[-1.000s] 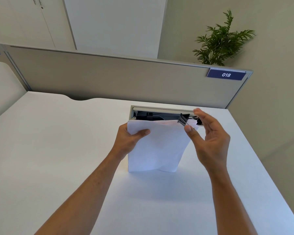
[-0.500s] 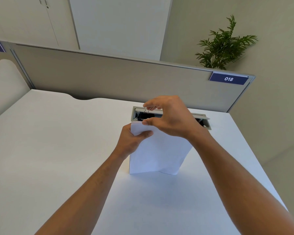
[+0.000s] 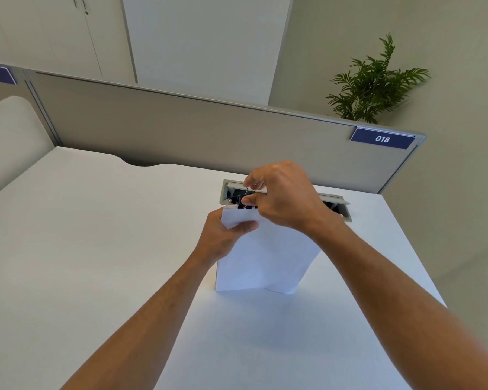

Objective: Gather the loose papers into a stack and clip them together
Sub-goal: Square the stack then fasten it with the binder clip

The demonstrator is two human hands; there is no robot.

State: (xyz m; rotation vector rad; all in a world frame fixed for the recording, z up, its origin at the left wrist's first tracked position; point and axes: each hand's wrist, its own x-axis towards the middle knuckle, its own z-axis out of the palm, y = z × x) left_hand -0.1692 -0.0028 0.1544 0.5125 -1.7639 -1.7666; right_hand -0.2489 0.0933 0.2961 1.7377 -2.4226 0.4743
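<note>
A stack of white papers (image 3: 262, 263) stands upright on its bottom edge on the white desk (image 3: 96, 249). My left hand (image 3: 223, 237) grips the stack near its top left corner, thumb across the front sheet. A black binder clip (image 3: 247, 204) with wire handles sits at the stack's top edge. My right hand (image 3: 282, 195) reaches over from the right and pinches the clip's handles between thumb and fingers. Part of the clip is hidden behind those fingers.
A grey cable tray opening (image 3: 335, 201) is set into the desk right behind the papers. A beige partition (image 3: 181, 130) with a blue 018 label (image 3: 382, 139) borders the desk's far edge. A green plant (image 3: 375, 83) rises behind it at right.
My right hand carried the clip from the stack's top right corner over to the top left part and now presses it onto the top edge. The left hand kept its hold.
</note>
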